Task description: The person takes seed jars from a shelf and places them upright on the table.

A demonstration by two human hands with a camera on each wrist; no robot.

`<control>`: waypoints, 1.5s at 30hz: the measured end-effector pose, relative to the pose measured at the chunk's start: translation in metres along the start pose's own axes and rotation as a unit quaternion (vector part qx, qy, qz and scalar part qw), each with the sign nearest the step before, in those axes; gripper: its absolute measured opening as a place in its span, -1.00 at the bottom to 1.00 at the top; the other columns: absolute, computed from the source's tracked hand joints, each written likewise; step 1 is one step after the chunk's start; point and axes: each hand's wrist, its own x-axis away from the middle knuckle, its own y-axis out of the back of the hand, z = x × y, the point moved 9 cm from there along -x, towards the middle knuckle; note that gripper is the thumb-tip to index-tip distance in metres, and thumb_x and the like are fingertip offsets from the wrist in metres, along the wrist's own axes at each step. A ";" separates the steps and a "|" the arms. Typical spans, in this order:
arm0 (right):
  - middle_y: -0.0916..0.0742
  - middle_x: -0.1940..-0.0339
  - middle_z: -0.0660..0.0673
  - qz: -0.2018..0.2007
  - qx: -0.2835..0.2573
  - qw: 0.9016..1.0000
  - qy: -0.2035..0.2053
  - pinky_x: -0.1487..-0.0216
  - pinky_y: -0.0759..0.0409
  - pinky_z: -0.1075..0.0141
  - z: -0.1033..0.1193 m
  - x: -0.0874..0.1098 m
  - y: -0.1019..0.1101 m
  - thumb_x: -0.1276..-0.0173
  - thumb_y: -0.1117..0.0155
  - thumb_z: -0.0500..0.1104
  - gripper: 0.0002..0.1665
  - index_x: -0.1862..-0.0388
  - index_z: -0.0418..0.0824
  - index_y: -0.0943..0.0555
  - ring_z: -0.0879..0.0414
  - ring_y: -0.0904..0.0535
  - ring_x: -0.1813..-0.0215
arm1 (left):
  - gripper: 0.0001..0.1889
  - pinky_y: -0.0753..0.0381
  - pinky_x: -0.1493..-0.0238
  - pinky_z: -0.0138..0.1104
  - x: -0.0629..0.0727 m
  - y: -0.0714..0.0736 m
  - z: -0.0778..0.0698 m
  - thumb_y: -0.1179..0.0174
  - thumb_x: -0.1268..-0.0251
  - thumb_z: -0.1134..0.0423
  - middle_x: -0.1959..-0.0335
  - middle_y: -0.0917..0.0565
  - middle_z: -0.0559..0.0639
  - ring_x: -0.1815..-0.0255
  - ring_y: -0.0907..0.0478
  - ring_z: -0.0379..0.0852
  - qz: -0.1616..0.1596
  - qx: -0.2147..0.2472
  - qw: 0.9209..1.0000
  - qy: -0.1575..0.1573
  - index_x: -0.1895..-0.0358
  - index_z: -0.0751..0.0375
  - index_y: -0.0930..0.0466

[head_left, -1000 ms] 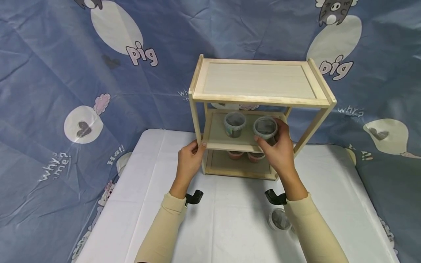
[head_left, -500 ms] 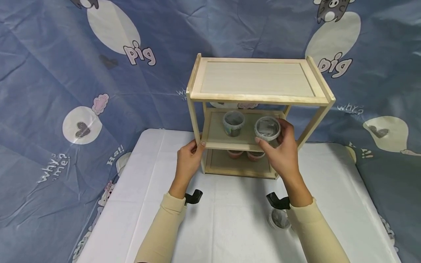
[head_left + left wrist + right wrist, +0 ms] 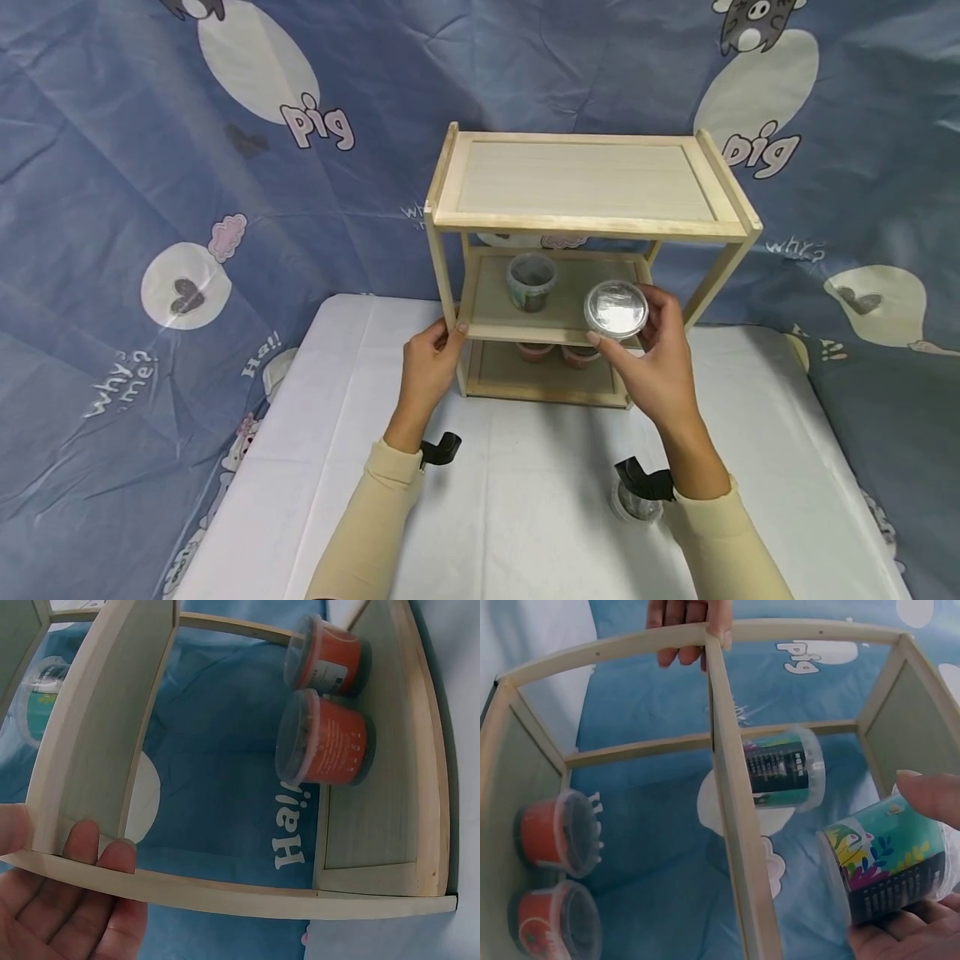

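Observation:
My right hand (image 3: 662, 367) holds a round plastic tub (image 3: 617, 310) by its sides, just in front of the middle shelf. Its clear lid faces up, and the right wrist view shows a green and black printed label (image 3: 889, 859). A matching tub (image 3: 532, 283) stands on the middle shelf, left of the held one. My left hand (image 3: 431, 367) grips the left front post of the wooden rack (image 3: 585, 179) at middle-shelf height, fingers curled round it in the left wrist view. Two red-labelled tubs (image 3: 330, 742) stand on the bottom shelf, partly hidden from above.
Another clear-lidded tub (image 3: 636, 507) stands on the white tablecloth (image 3: 540, 500), partly covered by the black wrist mount (image 3: 643, 482). A blue printed cloth (image 3: 360, 192) hangs behind the rack and at both sides.
My right hand has drawn the tub from over the middle shelf toward me and slightly right, and its lid now catches the light. The left hand stays on the post.

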 end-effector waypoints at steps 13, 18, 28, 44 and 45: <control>-0.60 -0.31 -0.18 0.002 -0.020 1.000 -0.013 -0.26 -0.48 0.43 0.004 0.032 0.008 -0.18 -0.52 -0.54 -0.05 -0.48 -0.39 -0.26 0.09 -0.57 -0.28 | -0.61 -0.72 0.00 -0.07 0.001 -0.001 0.005 -0.27 -0.54 0.08 0.04 -0.80 0.19 0.03 -0.78 0.02 0.000 0.000 1.000 0.003 -0.25 0.21 -0.71; -0.60 -0.30 -0.22 -0.002 -0.021 1.000 -0.013 -0.30 -0.46 0.43 0.001 0.050 0.011 -0.14 -0.51 -0.59 -0.04 -0.48 -0.39 -0.27 0.11 -0.58 -0.29 | -0.62 -0.72 0.00 -0.07 0.001 -0.002 0.005 -0.26 -0.55 0.08 0.03 -0.80 0.17 0.03 -0.78 0.01 0.002 -0.004 1.000 0.000 -0.27 0.18 -0.71; -0.59 -0.38 -0.22 0.000 -0.039 0.999 -0.013 -0.34 -0.45 0.39 -0.003 0.070 0.015 -0.07 -0.49 -0.67 -0.03 -0.45 -0.41 -0.30 0.07 -0.58 -0.31 | -0.62 -0.72 -0.02 -0.05 0.002 0.002 0.007 -0.28 -0.53 0.08 0.00 -0.79 0.18 0.00 -0.77 0.03 -0.003 -0.009 1.000 -0.005 -0.25 0.19 -0.72; -0.60 -0.36 -0.26 0.010 -0.022 0.998 -0.055 -0.33 -0.42 0.46 -0.035 0.109 0.012 -0.06 -0.55 -0.62 -0.01 -0.46 -0.39 -0.32 0.17 -0.58 -0.31 | -0.61 -0.72 -0.02 -0.05 0.000 -0.002 0.002 -0.27 -0.53 0.08 0.01 -0.79 0.19 0.00 -0.77 0.03 0.002 -0.004 1.000 -0.010 -0.24 0.22 -0.72; -0.60 -0.36 -0.25 0.012 -0.015 0.998 -0.060 -0.34 -0.41 0.48 -0.038 0.111 0.012 -0.06 -0.56 -0.61 -0.01 -0.46 -0.39 -0.32 0.20 -0.57 -0.31 | -0.61 -0.72 -0.02 -0.05 0.000 -0.002 0.001 -0.27 -0.53 0.08 0.01 -0.79 0.19 0.00 -0.77 0.03 0.002 -0.005 1.000 -0.010 -0.24 0.22 -0.72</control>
